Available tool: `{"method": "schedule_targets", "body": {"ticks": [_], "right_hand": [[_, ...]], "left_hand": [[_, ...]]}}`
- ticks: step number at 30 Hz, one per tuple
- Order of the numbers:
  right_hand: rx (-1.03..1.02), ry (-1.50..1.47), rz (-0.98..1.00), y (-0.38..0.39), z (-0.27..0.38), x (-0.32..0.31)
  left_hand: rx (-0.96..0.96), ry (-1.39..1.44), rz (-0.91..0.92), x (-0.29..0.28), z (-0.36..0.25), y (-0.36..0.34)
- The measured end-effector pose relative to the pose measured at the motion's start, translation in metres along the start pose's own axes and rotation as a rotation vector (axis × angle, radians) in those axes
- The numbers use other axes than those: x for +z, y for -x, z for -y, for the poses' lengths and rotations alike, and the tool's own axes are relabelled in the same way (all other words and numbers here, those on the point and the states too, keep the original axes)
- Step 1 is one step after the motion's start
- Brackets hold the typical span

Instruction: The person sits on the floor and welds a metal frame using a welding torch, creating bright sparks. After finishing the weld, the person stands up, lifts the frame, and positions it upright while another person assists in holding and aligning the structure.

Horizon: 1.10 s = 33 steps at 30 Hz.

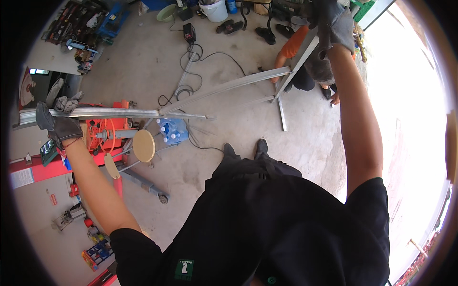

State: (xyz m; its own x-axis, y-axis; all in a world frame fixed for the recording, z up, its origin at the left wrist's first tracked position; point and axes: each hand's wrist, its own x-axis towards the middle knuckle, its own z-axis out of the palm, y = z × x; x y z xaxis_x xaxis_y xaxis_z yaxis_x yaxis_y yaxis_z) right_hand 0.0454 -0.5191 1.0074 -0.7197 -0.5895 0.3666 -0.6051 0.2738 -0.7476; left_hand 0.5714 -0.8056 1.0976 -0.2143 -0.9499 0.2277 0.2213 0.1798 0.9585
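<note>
A silvery metal frame (229,88) made of long bars stretches across in front of me. My left hand (62,127), in a dark grey work glove, is closed round a long bar at the frame's left end. Beside it on the same bar lies a lighter grey glove shape (67,103); whether a hand is in it I cannot tell. At the upper right my raised right hand (338,28), gloved in grey, is closed on the frame's slanting bar (300,57). Its fingertips are partly hidden.
A person in orange (292,47) crouches beyond the slanting bar. Black cables (193,88) run over the concrete floor to a small dark machine (189,32). Red equipment (107,131), a round-topped stool (143,146) and blue bottles (172,131) stand below the left bar.
</note>
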Motion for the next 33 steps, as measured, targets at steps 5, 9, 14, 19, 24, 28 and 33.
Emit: {"method": "schedule_targets", "body": {"ticks": [5, 9, 14, 19, 24, 28, 33], "right_hand": [[-0.144, 0.160, -0.025, 0.010, 0.010, -0.001], [-0.231, 0.329, -0.051, 0.016, 0.024, 0.004], [-0.225, 0.463, -0.078, 0.027, 0.050, 0.005], [-0.458, 0.440, -0.128, 0.038, 0.022, 0.003], [-0.335, 0.214, -0.138, 0.033, 0.004, -0.019], [-0.386, 0.289, -0.223, 0.029, -0.009, -0.049], [0.190, -0.417, -0.355, 0.028, -0.016, -0.052]], "left_hand": [[-0.026, 0.010, 0.000, -0.005, -0.001, 0.004], [-0.042, 0.015, -0.011, -0.011, 0.002, 0.007], [-0.055, 0.023, -0.021, -0.015, 0.007, 0.007], [-0.058, 0.054, -0.017, -0.014, 0.020, 0.007], [-0.060, 0.059, -0.031, -0.019, 0.023, 0.015], [-0.075, 0.075, -0.025, -0.019, 0.033, 0.014], [-0.095, 0.079, -0.018, -0.019, 0.034, 0.016]]}}
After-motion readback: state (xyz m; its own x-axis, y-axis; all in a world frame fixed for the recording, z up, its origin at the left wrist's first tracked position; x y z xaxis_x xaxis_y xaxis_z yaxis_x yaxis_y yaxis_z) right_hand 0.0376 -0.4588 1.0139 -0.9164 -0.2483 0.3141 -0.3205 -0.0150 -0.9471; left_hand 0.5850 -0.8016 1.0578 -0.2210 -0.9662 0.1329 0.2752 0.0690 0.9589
